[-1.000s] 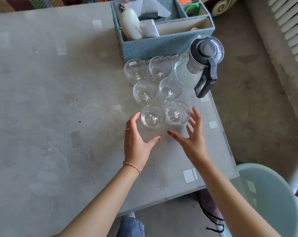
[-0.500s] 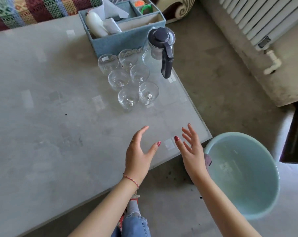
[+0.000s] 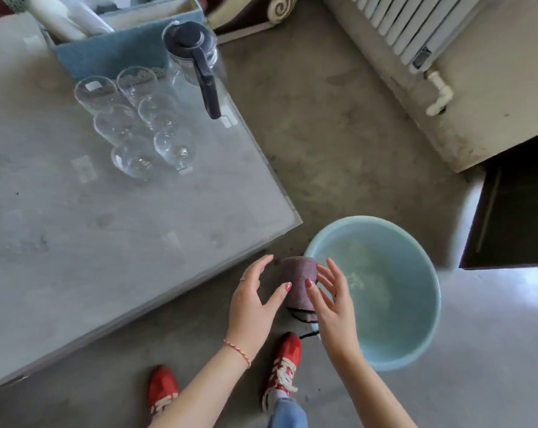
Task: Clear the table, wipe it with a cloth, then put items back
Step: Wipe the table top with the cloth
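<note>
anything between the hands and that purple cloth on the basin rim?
Nothing visible. The purple cloth hangs over the near rim of the basin, and the left hand and right hand flank it with fingers spread, neither gripping it. The glasses and jug stand on the table, well away.

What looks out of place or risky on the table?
The glass pitcher stands at the table's right edge, its dark handle reaching to the rim, so a knock could tip it off. The six glasses stand upright; nothing looks spilled.
</note>
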